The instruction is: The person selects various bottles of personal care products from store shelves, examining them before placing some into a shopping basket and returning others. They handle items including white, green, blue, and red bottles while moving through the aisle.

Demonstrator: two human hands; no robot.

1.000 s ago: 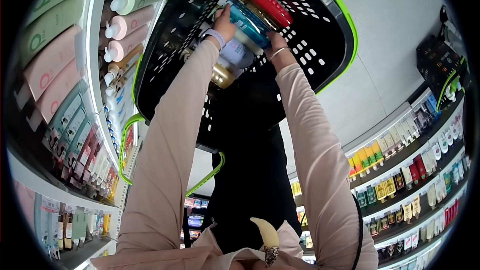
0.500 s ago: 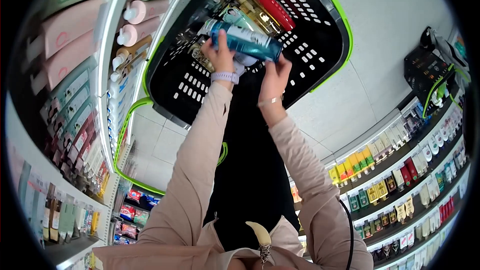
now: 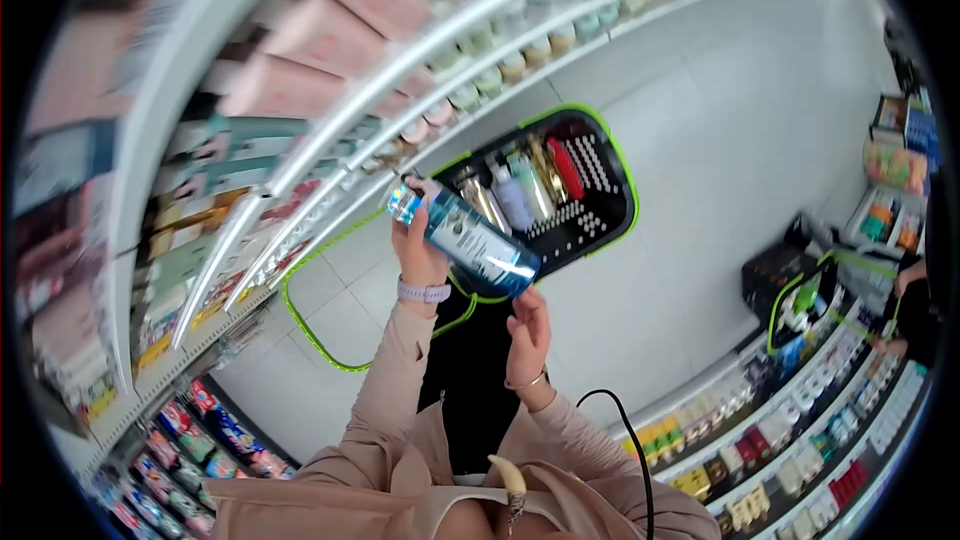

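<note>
My left hand (image 3: 420, 252) is wrapped round the upper part of a translucent blue bottle (image 3: 482, 245) with a white label and a shiny, clear-looking cap. The bottle is held tilted, its cap end to the upper left. At its lower end is my right hand (image 3: 529, 340), fingers loosely bent and fingertips at or just touching the base. Beyond the bottle stands a black shopping basket (image 3: 612, 225) with a green rim. Inside it lie a red bottle (image 3: 566, 168), a lilac bottle (image 3: 513, 202), a pale green-and-white bottle (image 3: 532, 183) and golden containers.
Shelves of pink boxes (image 3: 325, 32) and toiletries curve along my left. A lower shelf (image 3: 745, 485) with rows of tubes is at the right. Another person's hand (image 3: 908, 278) is near a second black basket (image 3: 770, 278) at the far right. Pale floor tiles (image 3: 690, 170) lie between.
The bottle is lifted out from over the basket and nearer my body. My right hand has loosened from its base. The view has turned, and the basket appears smaller and farther away.
</note>
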